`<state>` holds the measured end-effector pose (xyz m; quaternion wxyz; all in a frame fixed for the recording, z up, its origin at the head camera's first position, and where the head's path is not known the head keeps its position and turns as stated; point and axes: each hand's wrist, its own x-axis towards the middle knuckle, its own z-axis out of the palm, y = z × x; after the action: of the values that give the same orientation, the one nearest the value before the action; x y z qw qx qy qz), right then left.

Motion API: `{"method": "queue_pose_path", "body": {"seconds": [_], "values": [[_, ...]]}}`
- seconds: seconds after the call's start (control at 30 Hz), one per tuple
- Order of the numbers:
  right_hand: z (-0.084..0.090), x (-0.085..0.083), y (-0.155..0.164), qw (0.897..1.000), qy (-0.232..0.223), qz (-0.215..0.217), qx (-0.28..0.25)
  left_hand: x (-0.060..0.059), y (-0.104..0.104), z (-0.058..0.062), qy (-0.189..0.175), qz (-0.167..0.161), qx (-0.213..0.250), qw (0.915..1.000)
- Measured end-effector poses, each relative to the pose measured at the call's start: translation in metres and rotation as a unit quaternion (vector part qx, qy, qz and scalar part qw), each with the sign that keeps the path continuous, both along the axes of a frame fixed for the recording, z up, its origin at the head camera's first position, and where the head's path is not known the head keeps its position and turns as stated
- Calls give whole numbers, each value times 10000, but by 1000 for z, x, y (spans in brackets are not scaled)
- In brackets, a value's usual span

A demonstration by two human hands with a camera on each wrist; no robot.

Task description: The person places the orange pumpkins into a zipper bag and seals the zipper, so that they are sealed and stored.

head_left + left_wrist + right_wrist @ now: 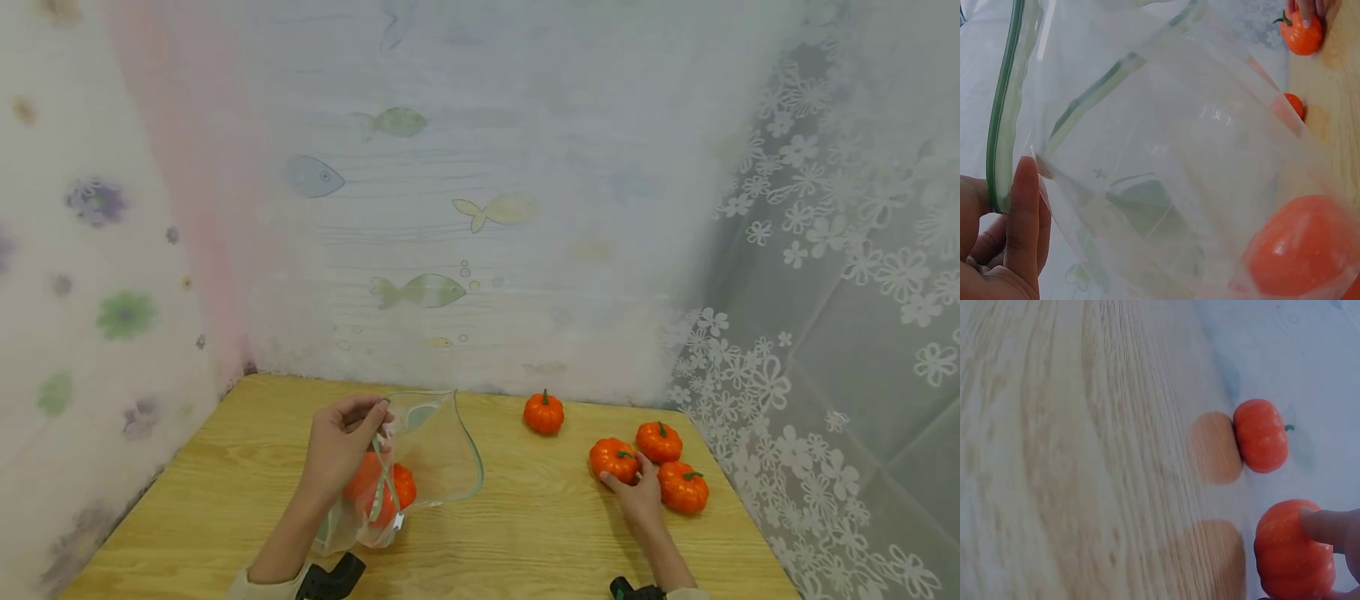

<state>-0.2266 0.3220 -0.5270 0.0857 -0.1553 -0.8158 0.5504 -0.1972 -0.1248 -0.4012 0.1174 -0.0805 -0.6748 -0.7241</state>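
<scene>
My left hand [339, 446] pinches the green-edged rim of a clear plastic zip bag [442, 454], whose mouth gapes toward the right. Inside the bag, low down, are orange toy pumpkins [403, 487], blurred by the plastic in the left wrist view. Over on the right, my right hand [639, 497] grips a small orange pumpkin [609, 457] with a green stem, thumb on one side and fingers on the other. In the right wrist view a finger presses against this pumpkin [1291, 556].
Two more pumpkins, one behind [659, 442] and one in front [684, 488], stand close to the right of the gripped one. Another pumpkin [543, 413] stands near the back edge of the wooden table [517, 533]. Patterned curtains [480, 208] hang around the table.
</scene>
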Motion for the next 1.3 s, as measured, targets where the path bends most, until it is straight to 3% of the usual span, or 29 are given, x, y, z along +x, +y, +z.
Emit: {"method": "queue_pose_path", "body": {"seconds": [0.37, 0.6, 0.77, 1.03, 1.3], "values": [[1, 3, -11, 9962, 608, -526, -322, -14, -6, 2, -85, -98, -22, 9999], [0, 6, -20, 9844, 1221, -857, -936, -15, -5, 2, -96, -103, -37, 9999], [-2, 7, -31, 9772, 1489, -1059, -1085, -15, -4, 2, -91, -121, -33, 9999], [-4, 11, -51, 9757, 1431, -894, -1397, -14, -4, 3, -142, -85, -24, 9999], [-4, 20, -79, 9800, 1352, -708, -1274, -15, -5, 3, -128, -82, -69, 9999]]}}
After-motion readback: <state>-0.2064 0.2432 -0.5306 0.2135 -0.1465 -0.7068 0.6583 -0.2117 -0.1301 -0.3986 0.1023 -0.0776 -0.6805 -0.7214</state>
